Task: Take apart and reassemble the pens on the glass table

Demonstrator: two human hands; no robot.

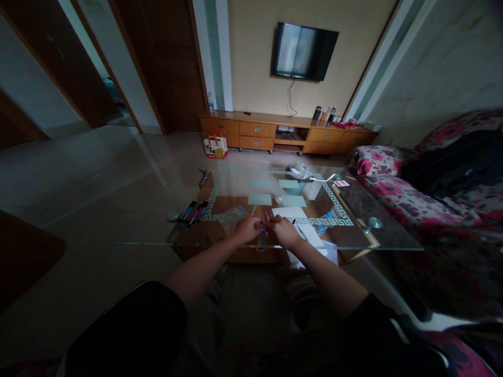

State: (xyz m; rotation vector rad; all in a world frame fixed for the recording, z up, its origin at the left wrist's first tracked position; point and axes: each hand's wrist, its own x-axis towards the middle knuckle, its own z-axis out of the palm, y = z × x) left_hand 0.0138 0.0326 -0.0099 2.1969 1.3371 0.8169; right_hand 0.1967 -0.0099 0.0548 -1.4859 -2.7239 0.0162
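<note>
My left hand (247, 229) and my right hand (283, 231) meet over the near edge of a glass coffee table (393, 238). Both are closed in a pinch round a small red pen (266, 218) held between them. A white sheet of paper (293, 213) lies just under and beyond my right hand. A row of several pens (192, 213) with blue and red parts lies on the glass to the left of my left hand. A clear plastic bag (232, 215) lies between those pens and my left hand.
Pale green cards (260, 199) lie on the glass farther back, with a small basket (296, 177) behind them. A floral sofa (416, 199) stands to the right, a wooden TV cabinet (251, 128) and wall television (303, 51) beyond. A paper bag (216, 145) sits on the tiled floor.
</note>
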